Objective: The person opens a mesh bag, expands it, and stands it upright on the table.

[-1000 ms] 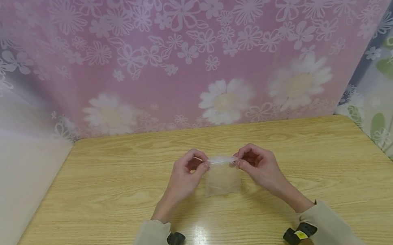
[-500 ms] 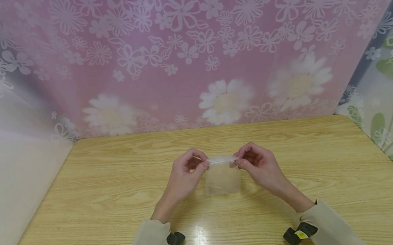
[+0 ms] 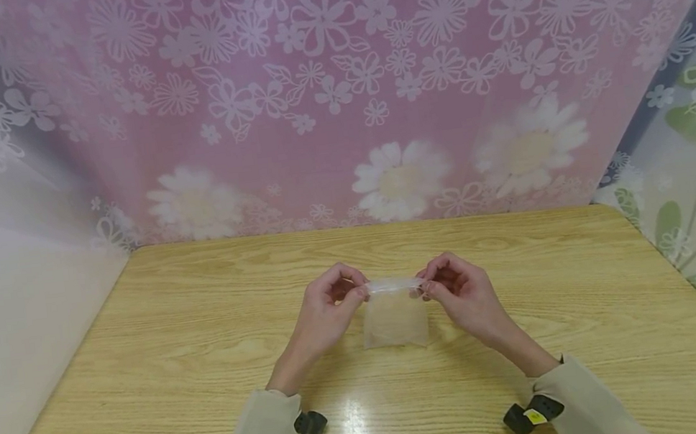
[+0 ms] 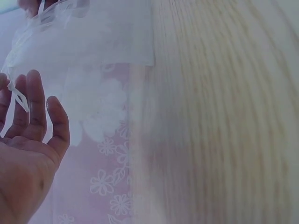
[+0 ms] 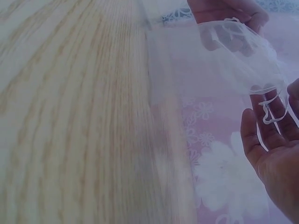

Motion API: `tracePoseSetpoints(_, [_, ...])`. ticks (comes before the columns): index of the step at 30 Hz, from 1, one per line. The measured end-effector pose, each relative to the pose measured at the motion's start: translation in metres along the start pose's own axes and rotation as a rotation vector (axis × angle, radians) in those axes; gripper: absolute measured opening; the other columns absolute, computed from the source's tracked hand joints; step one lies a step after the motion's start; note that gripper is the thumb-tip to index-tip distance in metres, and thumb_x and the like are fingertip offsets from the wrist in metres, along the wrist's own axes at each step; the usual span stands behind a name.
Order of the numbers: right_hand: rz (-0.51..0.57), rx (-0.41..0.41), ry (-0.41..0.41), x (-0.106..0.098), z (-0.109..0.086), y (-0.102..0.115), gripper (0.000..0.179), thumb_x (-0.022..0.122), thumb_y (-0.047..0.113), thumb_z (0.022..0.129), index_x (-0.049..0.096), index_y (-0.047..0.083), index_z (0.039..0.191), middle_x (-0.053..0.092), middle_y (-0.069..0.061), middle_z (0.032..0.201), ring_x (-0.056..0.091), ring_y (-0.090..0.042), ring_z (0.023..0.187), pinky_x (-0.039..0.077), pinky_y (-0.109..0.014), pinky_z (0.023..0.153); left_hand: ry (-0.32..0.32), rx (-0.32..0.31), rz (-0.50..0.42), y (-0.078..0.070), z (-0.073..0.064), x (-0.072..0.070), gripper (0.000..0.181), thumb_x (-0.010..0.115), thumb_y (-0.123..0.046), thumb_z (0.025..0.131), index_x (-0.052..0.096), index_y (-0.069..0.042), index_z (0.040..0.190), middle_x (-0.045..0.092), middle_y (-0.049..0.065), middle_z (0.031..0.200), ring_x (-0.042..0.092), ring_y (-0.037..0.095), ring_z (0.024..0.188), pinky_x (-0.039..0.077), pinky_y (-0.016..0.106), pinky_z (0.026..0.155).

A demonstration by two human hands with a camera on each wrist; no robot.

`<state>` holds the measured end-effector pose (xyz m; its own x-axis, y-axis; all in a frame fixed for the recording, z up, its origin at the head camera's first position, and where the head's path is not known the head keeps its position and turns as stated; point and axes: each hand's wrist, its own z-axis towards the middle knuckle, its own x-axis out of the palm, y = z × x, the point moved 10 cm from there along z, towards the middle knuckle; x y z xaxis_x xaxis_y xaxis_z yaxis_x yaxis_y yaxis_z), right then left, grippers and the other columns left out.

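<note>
A small sheer white drawstring bag (image 3: 395, 321) hangs between both hands above the middle of the table, its drawn edge uppermost. My left hand (image 3: 326, 312) pinches the upper left corner between thumb and fingertips. At the upper right corner my right hand (image 3: 466, 298) pinches the bag the same way. In the left wrist view a thin white cord loop (image 4: 21, 100) dangles by the fingers. Another white cord (image 5: 270, 114) hangs at the right hand in the right wrist view. Through the see-through cloth (image 5: 187, 63) no contents show.
The wood-grain table (image 3: 211, 378) spreads out below, with a bright light reflection near its front. A pink flowered curtain (image 3: 287, 145) stands along the back edge, and pale curtains flank both sides. Black wrist cameras (image 3: 311, 425) sit at the cuffs.
The bag's upper edge has become flatter and straighter between the hands. Both hands stay almost in place, keeping their pinch on the corners.
</note>
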<state>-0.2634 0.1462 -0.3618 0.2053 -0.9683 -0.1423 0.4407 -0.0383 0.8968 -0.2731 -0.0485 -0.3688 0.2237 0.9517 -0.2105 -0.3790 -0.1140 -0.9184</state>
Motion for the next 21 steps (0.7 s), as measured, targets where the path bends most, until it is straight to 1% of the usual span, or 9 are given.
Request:
tracePoseSetpoints(4, [-0.017,0.005,-0.005,-0.0004,0.0001,0.0005,0.003,0.054,-0.012,0.099,0.056,-0.010,0.102,0.068,0.007,0.099,0.071,-0.006,0.086,0.060,-0.022,0.075,0.006,0.007,-0.024,0.0020,-0.0001,0.0012,0.005,0.061,-0.003,0.099,0.065,-0.005,0.101,0.068,0.014,0.102,0.067,0.013,0.084,0.056,0.026,0.075])
tracePoseSetpoints(7, [-0.021,0.011,0.005,0.0012,0.0002,0.0004,0.007,0.058,-0.006,0.100,0.056,-0.012,0.104,0.069,0.004,0.097,0.071,-0.008,0.085,0.060,-0.023,0.075,0.005,0.006,-0.042,0.0044,-0.0003,0.0014,0.005,0.061,-0.002,0.099,0.065,-0.005,0.101,0.067,0.015,0.099,0.067,0.014,0.084,0.055,0.025,0.074])
tracePoseSetpoints(10, [-0.040,0.036,0.013,0.0028,-0.0004,-0.0014,0.011,0.060,-0.002,0.100,0.058,-0.010,0.107,0.071,-0.001,0.095,0.071,-0.010,0.085,0.060,-0.024,0.074,0.005,0.002,-0.050,0.0060,-0.0005,0.0014,0.005,0.061,-0.003,0.100,0.064,-0.005,0.102,0.067,0.015,0.096,0.067,0.018,0.084,0.055,0.025,0.074])
tracePoseSetpoints(12, [-0.060,0.060,0.011,0.0032,-0.0009,-0.0034,0.011,0.062,0.001,0.100,0.061,-0.007,0.108,0.072,-0.004,0.093,0.071,-0.011,0.085,0.060,-0.025,0.074,0.007,0.000,-0.054,0.0063,-0.0008,0.0014,0.004,0.061,-0.004,0.101,0.064,-0.005,0.103,0.067,0.016,0.096,0.067,0.024,0.085,0.055,0.025,0.075])
tracePoseSetpoints(15, [-0.086,0.078,0.008,0.0035,-0.0012,-0.0054,0.010,0.062,0.002,0.101,0.063,-0.004,0.108,0.072,-0.005,0.093,0.071,-0.013,0.085,0.059,-0.026,0.072,0.016,-0.005,-0.056,0.0057,-0.0014,0.0020,0.005,0.062,-0.006,0.101,0.065,-0.005,0.105,0.068,0.017,0.096,0.067,0.028,0.086,0.054,0.025,0.075])
tracePoseSetpoints(17, [-0.092,0.075,0.001,0.0033,-0.0008,-0.0051,0.009,0.062,0.002,0.100,0.064,-0.003,0.107,0.073,-0.004,0.092,0.072,-0.014,0.084,0.059,-0.027,0.072,0.023,-0.015,-0.048,0.0058,-0.0019,0.0024,0.007,0.062,-0.009,0.102,0.066,-0.006,0.107,0.069,0.017,0.097,0.067,0.027,0.086,0.054,0.025,0.074])
tracePoseSetpoints(21, [-0.097,0.062,-0.014,0.0025,0.0002,-0.0039,0.008,0.063,0.002,0.100,0.065,-0.003,0.105,0.073,-0.001,0.091,0.072,-0.014,0.082,0.059,-0.027,0.071,0.036,-0.049,-0.024,0.0080,-0.0027,0.0035,0.010,0.062,-0.013,0.103,0.068,-0.008,0.110,0.070,0.015,0.099,0.068,0.020,0.086,0.054,0.026,0.074])
